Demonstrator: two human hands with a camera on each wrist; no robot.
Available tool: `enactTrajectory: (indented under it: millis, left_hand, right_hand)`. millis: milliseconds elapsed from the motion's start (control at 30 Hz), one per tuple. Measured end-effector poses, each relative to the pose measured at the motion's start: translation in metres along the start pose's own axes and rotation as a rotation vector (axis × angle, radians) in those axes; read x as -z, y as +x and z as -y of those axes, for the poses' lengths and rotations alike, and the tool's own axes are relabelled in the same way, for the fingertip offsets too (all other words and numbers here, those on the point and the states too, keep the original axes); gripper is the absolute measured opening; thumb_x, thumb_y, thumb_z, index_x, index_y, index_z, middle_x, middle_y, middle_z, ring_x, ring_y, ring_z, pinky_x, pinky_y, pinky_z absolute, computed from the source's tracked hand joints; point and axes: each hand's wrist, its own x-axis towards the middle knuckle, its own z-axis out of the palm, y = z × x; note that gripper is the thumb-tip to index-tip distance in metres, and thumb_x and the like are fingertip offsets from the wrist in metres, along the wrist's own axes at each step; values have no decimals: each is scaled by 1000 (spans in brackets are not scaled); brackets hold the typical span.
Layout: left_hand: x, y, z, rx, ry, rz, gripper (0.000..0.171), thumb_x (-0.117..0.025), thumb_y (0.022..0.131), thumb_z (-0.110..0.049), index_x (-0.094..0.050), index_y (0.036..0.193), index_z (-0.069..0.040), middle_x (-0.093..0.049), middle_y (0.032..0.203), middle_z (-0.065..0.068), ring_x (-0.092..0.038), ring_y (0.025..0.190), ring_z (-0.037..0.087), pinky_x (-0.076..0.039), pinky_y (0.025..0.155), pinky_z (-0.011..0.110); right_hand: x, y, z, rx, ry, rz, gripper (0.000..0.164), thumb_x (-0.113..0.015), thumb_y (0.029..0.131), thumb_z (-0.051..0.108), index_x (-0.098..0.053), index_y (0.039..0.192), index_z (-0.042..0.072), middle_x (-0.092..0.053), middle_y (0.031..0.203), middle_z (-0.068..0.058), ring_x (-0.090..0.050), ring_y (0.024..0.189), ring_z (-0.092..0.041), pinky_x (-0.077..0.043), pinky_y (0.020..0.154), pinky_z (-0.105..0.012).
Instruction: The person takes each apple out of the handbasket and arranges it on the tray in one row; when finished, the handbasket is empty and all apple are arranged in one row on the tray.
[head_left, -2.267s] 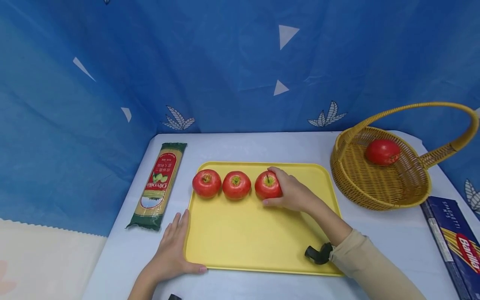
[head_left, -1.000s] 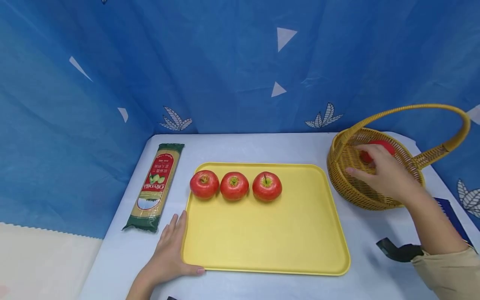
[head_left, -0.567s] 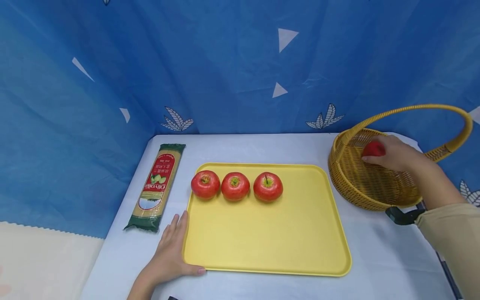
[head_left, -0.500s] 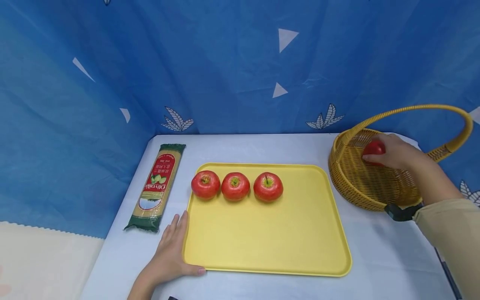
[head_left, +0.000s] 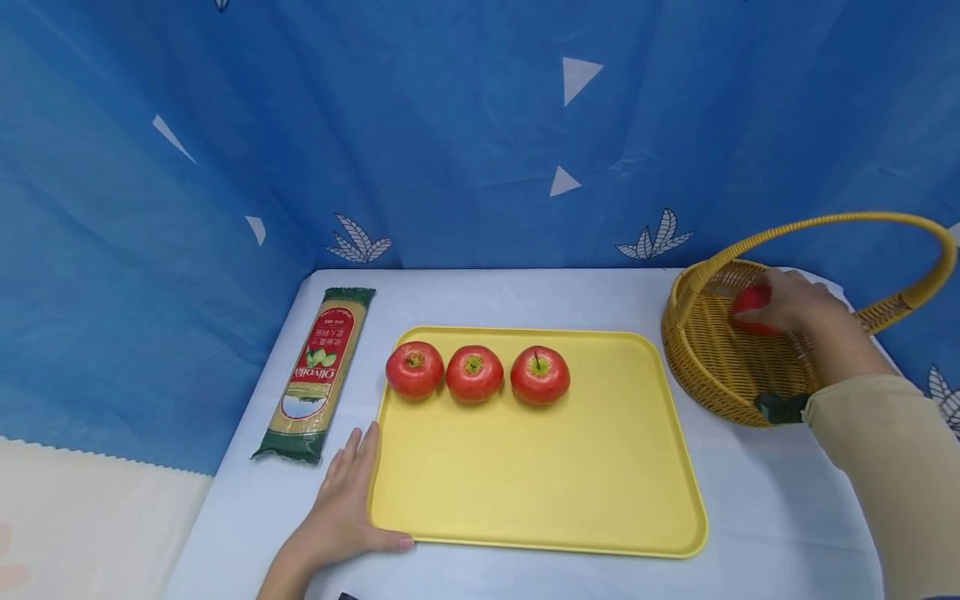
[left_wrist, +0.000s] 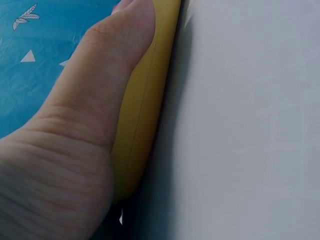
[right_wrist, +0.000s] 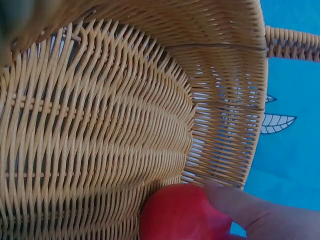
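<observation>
My right hand [head_left: 798,308] reaches inside the wicker basket [head_left: 705,375] and holds a red apple [head_left: 752,310] at its back. In the right wrist view the thumb [right_wrist: 235,205] presses the apple [right_wrist: 180,212] near the woven wall; the other fingers are mostly hidden. Three more red apples, the left one [head_left: 415,370], the middle one [head_left: 475,374] and the right one [head_left: 540,376], stand in a row along the far side of the yellow tray [head_left: 532,475]. At the tray's near left corner rests my left hand [head_left: 341,508], fingers straight along the edge, thumb along the front rim.
A green and red pasta packet [head_left: 318,375] lies left of the tray on the white table [head_left: 600,575]. The basket's tall arched handle [head_left: 847,218] rises above the right forearm. A blue curtain [head_left: 465,125] hangs behind the table.
My right hand let go of the right apple on the tray, moved right into the basket and took hold of the apple there. The left hand stayed at the tray corner.
</observation>
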Motion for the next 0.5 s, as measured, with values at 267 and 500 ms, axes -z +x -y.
enactTrajectory:
  millis: [267, 500]
  left_hand:
    - [1, 0, 0, -2, 4, -1, 153, -79, 38, -75, 8, 152, -24, -1, 161, 7, 7, 148, 30, 2, 119, 48]
    - [1, -2, -1, -8, 9, -1, 153, -79, 38, -76, 8, 152, -23, -2, 161, 10, 5, 148, 32, 2, 119, 49]
  right_hand:
    - [-5, 0, -9, -42, -23, 15, 105, -83, 65, 44, -25, 135, -9, -17, 120, -38, -34, 97, -58, -48, 70, -63]
    - [-8, 2, -22, 8, 48, 90, 107, -86, 61, 44, -27, 126, -16, -30, 114, -38, -43, 97, -52, -51, 70, -53]
